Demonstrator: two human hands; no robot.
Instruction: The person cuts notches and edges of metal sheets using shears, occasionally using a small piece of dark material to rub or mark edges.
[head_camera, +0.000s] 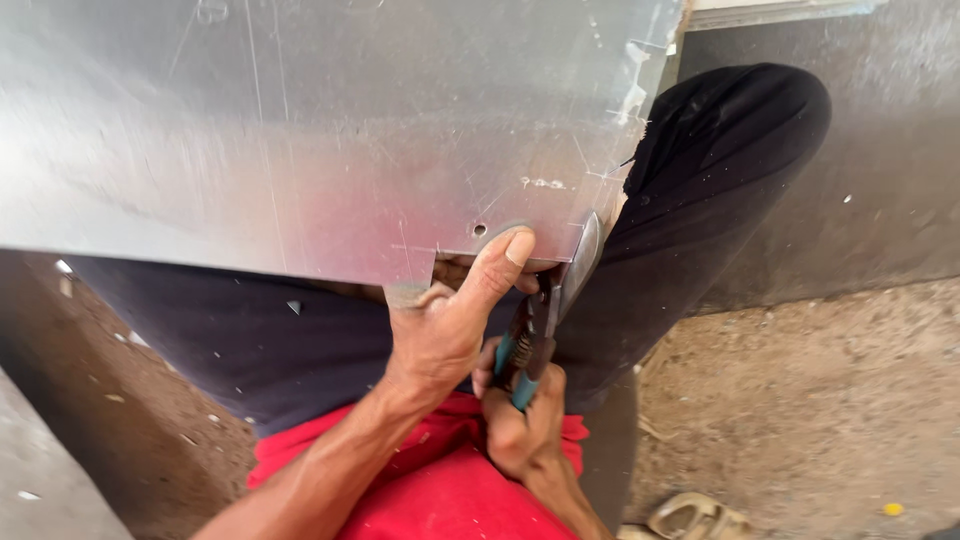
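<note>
Two hands are working the near edge of a big metal sheet (300, 130) that fills the whole upper left and centre of the view, shiny, scuffed and scribed with thin layout lines, resting over the person's dark-trousered legs. Starting on the left, the left forearm comes up diagonally from the bottom edge, wrist fairly straight, and the left hand (445, 325) sits right at the sheet's lower edge beside a small rectangular notch. Its thumb is stretched up and pressed flat onto the top of the sheet, just next to a small drilled hole (479, 229), while the other fingers curl out of sight under the metal, so it's basically pinching the sheet's edge between thumb and fingers. A bit further right, the right hand (522, 420) comes up from below with the wrist bent, closed in a tight fist around the teal handles of a pair of tin snips (540, 320). The handles look squeezed close together, and the snips' blades reach up to the sheet's edge just right of the thumb, where a thin curled strip of metal (585, 255) stands up from the cut. Under both hands there's a red shirt (440, 490). On the far right it's dusty ground (800, 400) with a sandal (695, 518) at the bottom edge.
</note>
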